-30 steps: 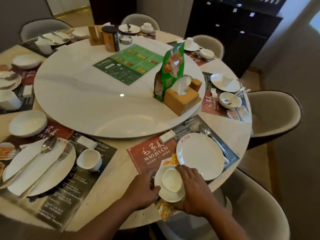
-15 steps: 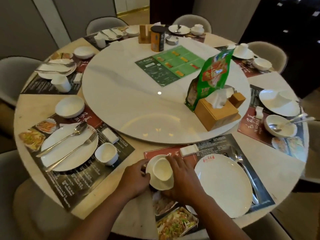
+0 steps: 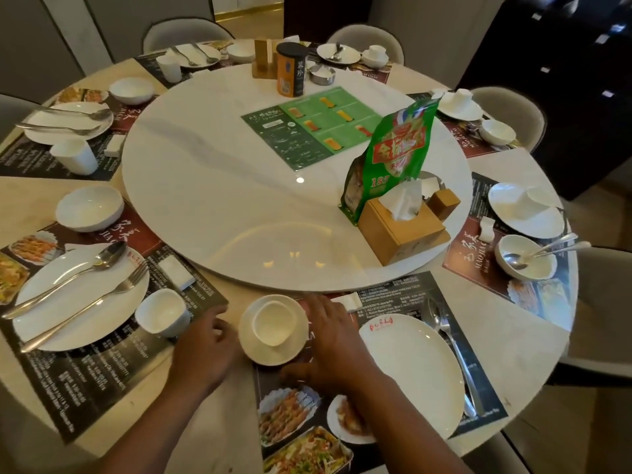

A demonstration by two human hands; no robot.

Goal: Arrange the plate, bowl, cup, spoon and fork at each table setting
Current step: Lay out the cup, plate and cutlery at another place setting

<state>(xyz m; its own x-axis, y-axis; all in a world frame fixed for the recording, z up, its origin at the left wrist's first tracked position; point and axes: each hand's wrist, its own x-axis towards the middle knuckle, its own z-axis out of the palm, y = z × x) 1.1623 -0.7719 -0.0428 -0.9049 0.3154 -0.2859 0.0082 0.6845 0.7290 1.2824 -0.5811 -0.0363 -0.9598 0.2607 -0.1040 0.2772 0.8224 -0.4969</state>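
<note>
A small white cup (image 3: pixel 273 322) sits inside a white bowl (image 3: pixel 272 354), which rests on the table at the top left corner of the near placemat (image 3: pixel 386 295). My right hand (image 3: pixel 337 347) wraps around the bowl's right side. My left hand (image 3: pixel 205 347) lies flat on the table beside the bowl's left rim, fingers spread. To the right lies a large white plate (image 3: pixel 413 378). A spoon (image 3: pixel 431 311) and a fork (image 3: pixel 458 357) lie along the plate's right edge.
The setting to the left has a plate with spoon and fork (image 3: pixel 78 295), a cup (image 3: pixel 162 313) and a bowl (image 3: pixel 89 207). A marble turntable (image 3: pixel 222 206) carries a tissue box (image 3: pixel 403 230) and a green bag (image 3: pixel 393 155). Further settings ring the table, and chairs stand around it.
The bowl with the cup has been carried away from me, from the placemat's near edge to its far left corner. My left hand has come off the bowl.
</note>
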